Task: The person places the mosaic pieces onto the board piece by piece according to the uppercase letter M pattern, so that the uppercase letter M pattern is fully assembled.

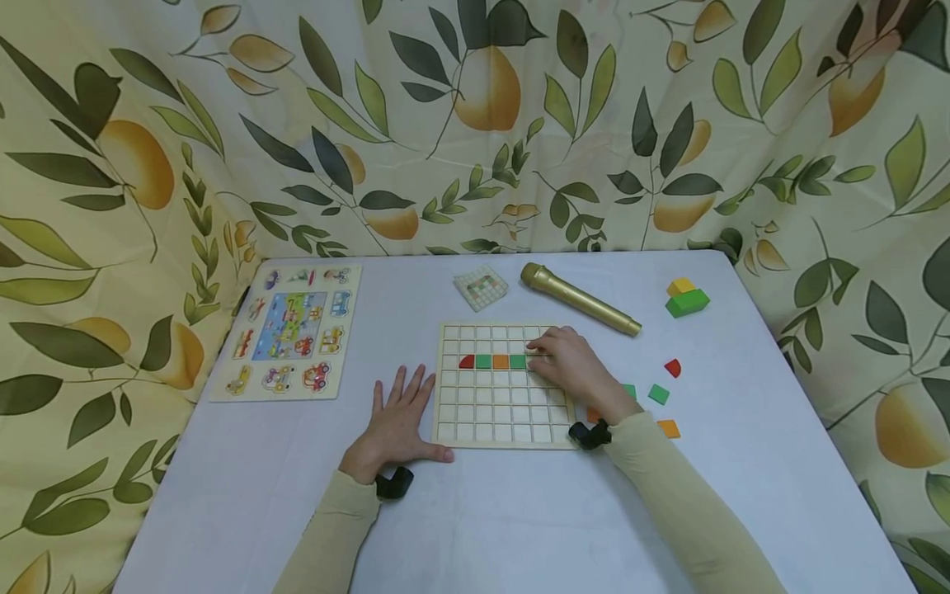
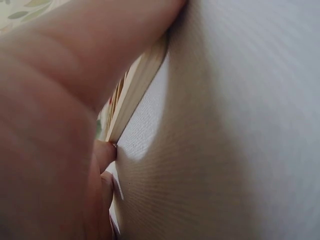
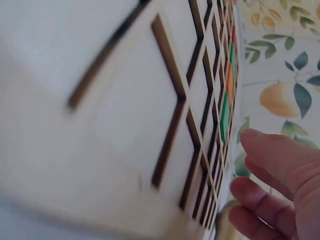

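Note:
A pale wooden grid board (image 1: 486, 412) lies on the white table. One of its upper rows holds a red rounded piece (image 1: 467, 361), a green square (image 1: 483, 361), an orange square (image 1: 500, 361) and another green square (image 1: 518, 361). My right hand (image 1: 570, 363) is over the board's right side, fingertips beside the last green square. In the right wrist view the thumb (image 3: 265, 147) and fingers are apart, with nothing seen between them. Flat on the table beside the board's left edge, my left hand (image 1: 401, 422) has spread fingers, its thumb at the lower left corner.
Loose pieces lie right of the board: a red one (image 1: 673, 368), a green square (image 1: 659, 394), an orange square (image 1: 669, 429); others are partly hidden by my right wrist. Behind are a small patterned card (image 1: 481, 288), a gold microphone (image 1: 582, 300) and blocks (image 1: 687, 303). A picture puzzle (image 1: 223, 384) lies left.

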{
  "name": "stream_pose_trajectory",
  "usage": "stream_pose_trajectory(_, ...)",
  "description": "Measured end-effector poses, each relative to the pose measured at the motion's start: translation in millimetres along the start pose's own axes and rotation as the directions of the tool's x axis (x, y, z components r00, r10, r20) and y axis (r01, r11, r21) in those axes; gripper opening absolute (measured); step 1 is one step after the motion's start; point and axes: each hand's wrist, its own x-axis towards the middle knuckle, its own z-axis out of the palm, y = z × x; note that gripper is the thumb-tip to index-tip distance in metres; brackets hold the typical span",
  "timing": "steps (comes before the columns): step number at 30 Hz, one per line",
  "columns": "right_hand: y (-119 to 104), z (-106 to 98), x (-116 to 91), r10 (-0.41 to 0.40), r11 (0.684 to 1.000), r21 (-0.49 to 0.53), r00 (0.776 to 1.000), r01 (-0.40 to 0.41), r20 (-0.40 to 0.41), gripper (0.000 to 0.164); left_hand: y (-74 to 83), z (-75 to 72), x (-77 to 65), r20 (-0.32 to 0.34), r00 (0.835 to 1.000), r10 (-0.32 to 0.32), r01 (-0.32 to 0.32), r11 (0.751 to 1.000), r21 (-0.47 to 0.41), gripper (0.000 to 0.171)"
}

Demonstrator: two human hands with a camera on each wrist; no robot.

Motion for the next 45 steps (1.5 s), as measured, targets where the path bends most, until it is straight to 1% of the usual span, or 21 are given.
stream_pose_trajectory(5, 4.0, -11.5, -7.7, 0.064, 0.998, 0.018, 0.998, -0.064, 0.000, 0.030, 0.3, -0.6, -0.7, -0.016, 1.000, 0.007, -0.008, 1.000, -0.009, 0.134)
stream_pose_trajectory(11, 13.5, -25.7, -18.2, 0.141, 0.990, 0.036, 0.990, -0.140, -0.028, 0.032, 1.6, -2.8, -2.2, -0.027, 0.999, 0.018, -0.019, 1.000, -0.019, 0.133)
stream_pose_trajectory(15, 22.1, -35.8, -28.5, 0.223, 0.972, 0.081, 0.974, -0.220, -0.026, 0.034, 1.7, -3.3, -2.3, -0.018, 1.000, 0.015, -0.015, 1.000, -0.014, 0.133)
stream_pose_trajectory(18, 30.7, -42.2, -35.6, 0.261, 0.962, 0.092, 0.964, -0.257, -0.043, 0.035, 1.3, -3.1, -2.0, -0.019, 1.000, 0.015, -0.015, 1.000, -0.016, 0.133)
stream_pose_trajectory(21, 41.2, -48.3, -43.5, 0.282, 0.957, 0.096, 0.957, -0.275, -0.069, 0.035, 0.8, -2.5, -1.2, -0.004, 1.000, 0.006, -0.006, 1.000, -0.006, 0.134)
stream_pose_trajectory(25, 52.8, -56.6, -55.3, 0.332, 0.941, 0.104, 0.939, -0.323, -0.094, 0.036, 0.3, -1.6, -0.8, 0.000, 1.000, 0.002, -0.002, 1.000, 0.000, 0.134)
stream_pose_trajectory(28, 61.3, -62.1, -64.8, 0.370, 0.927, 0.104, 0.923, -0.360, -0.107, 0.037, 0.4, -1.6, -1.2, -0.015, 1.000, 0.008, -0.008, 1.000, -0.011, 0.133)
stream_pose_trajectory(31, 69.7, -67.4, -74.4, 0.395, 0.918, 0.102, 0.911, -0.384, -0.122, 0.038, 0.2, -1.6, -1.0, -0.005, 1.000, 0.002, -0.002, 1.000, -0.007, 0.134)
stream_pose_trajectory(33, 73.8, -70.8, -80.6, 0.400, 0.916, 0.096, 0.906, -0.390, -0.136, 0.040, -0.3, -1.4, -0.8, 0.001, 1.000, -0.002, 0.002, 1.000, -0.008, 0.134)
stream_pose_trajectory(35, 78.1, -72.9, -86.0, 0.419, 0.908, 0.086, 0.896, -0.410, -0.148, 0.041, -0.6, -1.0, -0.8, -0.001, 1.000, -0.001, 0.001, 1.000, -0.008, 0.134)
stream_pose_trajectory(40, 87.9, -74.0, -96.9, 0.488, 0.872, 0.052, 0.860, -0.486, -0.146, 0.046, -0.8, -0.3, -0.8, -0.021, 1.000, 0.010, -0.010, 1.000, -0.012, 0.133)
stream_pose_trajectory(45, 92.8, -74.0, -106.1, 0.554, 0.832, 0.040, 0.824, -0.553, -0.124, 0.050, 0.2, -0.6, -0.8, -0.017, 1.000, 0.009, -0.009, 1.000, -0.016, 0.134)
